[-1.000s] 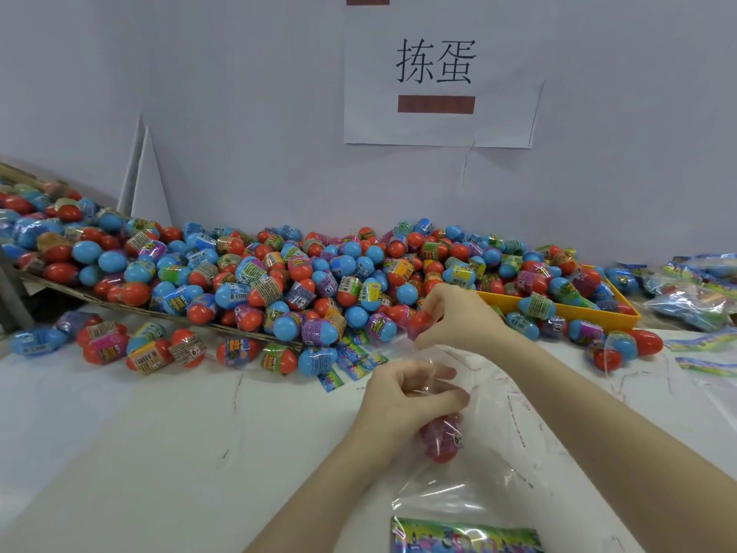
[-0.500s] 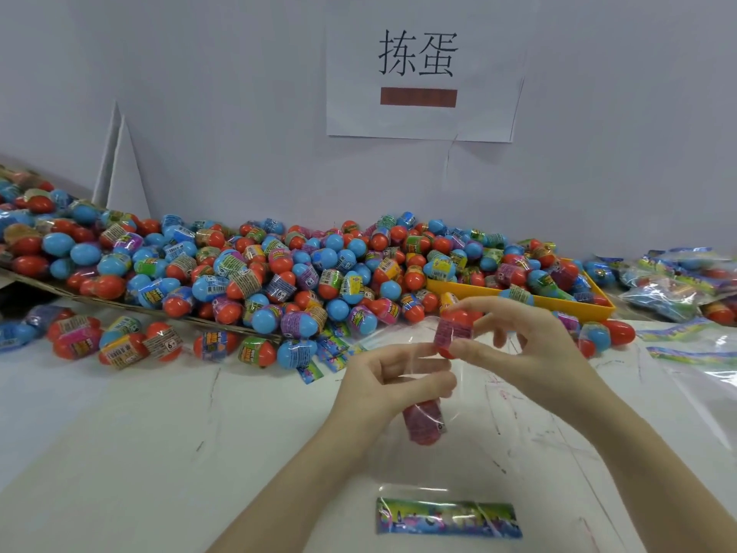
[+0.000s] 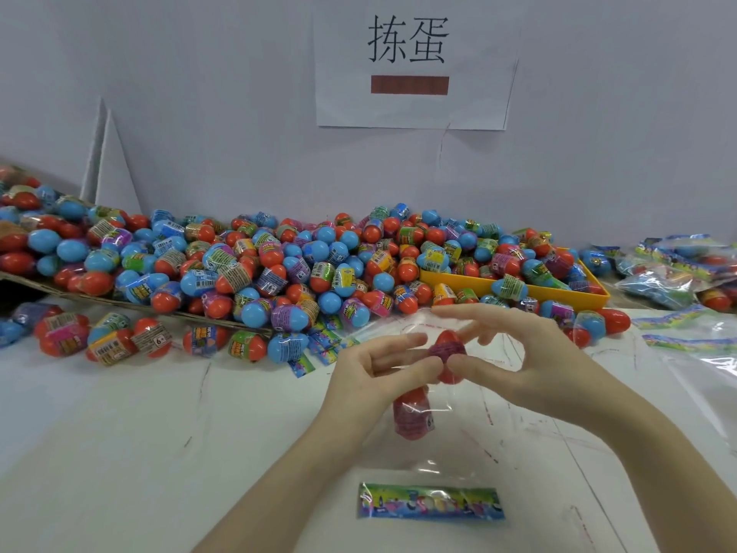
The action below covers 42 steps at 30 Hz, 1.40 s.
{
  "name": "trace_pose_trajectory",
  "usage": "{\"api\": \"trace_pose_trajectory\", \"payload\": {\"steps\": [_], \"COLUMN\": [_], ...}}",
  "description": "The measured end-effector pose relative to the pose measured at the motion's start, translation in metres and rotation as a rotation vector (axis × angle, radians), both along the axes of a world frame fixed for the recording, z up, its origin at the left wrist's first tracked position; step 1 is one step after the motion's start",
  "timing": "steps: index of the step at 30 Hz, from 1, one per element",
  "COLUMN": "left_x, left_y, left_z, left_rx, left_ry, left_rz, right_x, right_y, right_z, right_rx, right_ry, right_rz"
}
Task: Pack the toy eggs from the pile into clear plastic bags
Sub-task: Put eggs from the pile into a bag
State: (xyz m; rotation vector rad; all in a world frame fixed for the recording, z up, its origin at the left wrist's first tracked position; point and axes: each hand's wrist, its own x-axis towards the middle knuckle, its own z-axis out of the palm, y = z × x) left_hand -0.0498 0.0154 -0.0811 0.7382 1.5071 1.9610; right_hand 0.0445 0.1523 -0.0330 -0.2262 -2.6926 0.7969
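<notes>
Toy egg (image 3: 448, 355) pinched in my right hand (image 3: 518, 361) at bag mouth | left hand (image 3: 375, 373) grips clear bag (image 3: 450, 433), one egg (image 3: 412, 413) already inside below | I'd widen the opening, drop narrow end first.

Red and blue toy eggs (image 3: 279, 269) with multicoloured label bands. Yellow tray (image 3: 558, 291). Rainbow-printed header strip (image 3: 430, 501) on clear bag (image 3: 458, 445).

Even, bright light falls from overhead, leaving only faint shadows on the white desk (image 3: 119, 453). The right hand (image 3: 514, 365) is motion-blurred. Glare streaks the clear bag (image 3: 470, 445). Wide-angle bending curves the edges.
</notes>
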Motion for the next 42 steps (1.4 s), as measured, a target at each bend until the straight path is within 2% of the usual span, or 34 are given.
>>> {"api": "trace_pose_trajectory", "payload": {"steps": [6, 11, 18, 22, 25, 27, 28, 31, 32, 33, 36, 38, 40, 42], "left_x": [0.002, 0.004, 0.003, 0.000, -0.001, -0.001, -0.001, -0.003, -0.003, -0.002, 0.000, 0.000, 0.001, 0.000], "left_y": [0.001, 0.002, 0.002, -0.001, -0.004, -0.006, -0.005, -0.002, -0.001, 0.000, 0.004, 0.004, 0.005, 0.007], "left_z": [0.002, 0.002, 0.000, -0.001, 0.000, 0.000, 0.000, -0.004, -0.005, -0.006, -0.009, -0.010, -0.011, -0.012], "left_rx": [0.030, 0.043, 0.051, -0.079, -0.198, -0.195, -0.168, -0.119, -0.120, -0.119, -0.099, -0.099, -0.103, -0.104], "left_ry": [-0.104, -0.147, -0.170, -0.177, -0.152, -0.136, -0.152, -0.207, -0.200, -0.187, -0.172, -0.163, -0.155, -0.126], "left_rz": [0.044, 0.064, 0.045, -0.084, -0.216, -0.263, -0.258, -0.210, -0.198, -0.188, -0.155, -0.149, -0.151, -0.149], "right_x": [0.004, 0.000, -0.007, -0.008, -0.006, -0.006, -0.006, -0.020, -0.031, -0.045, -0.094, -0.125, -0.144, -0.154], "right_y": [-0.001, -0.002, -0.006, -0.005, -0.004, -0.003, -0.004, -0.005, -0.005, -0.007, -0.012, -0.017, -0.022, -0.025], "right_z": [-0.001, -0.008, -0.017, -0.016, -0.013, -0.006, 0.000, 0.023, 0.029, 0.035, 0.035, 0.026, 0.014, 0.002], "right_rx": [0.021, 0.145, 0.190, 0.151, 0.133, 0.118, 0.085, -0.249, -0.285, -0.254, 0.089, 0.308, 0.493, 0.566], "right_ry": [-0.079, -0.176, -0.080, 0.006, -0.029, -0.027, 0.055, 0.482, 0.541, 0.504, 0.029, -0.190, -0.275, -0.307], "right_rz": [0.097, 0.108, 0.069, 0.030, 0.024, 0.048, 0.034, -0.062, -0.077, -0.084, -0.077, -0.066, -0.098, -0.130]}}
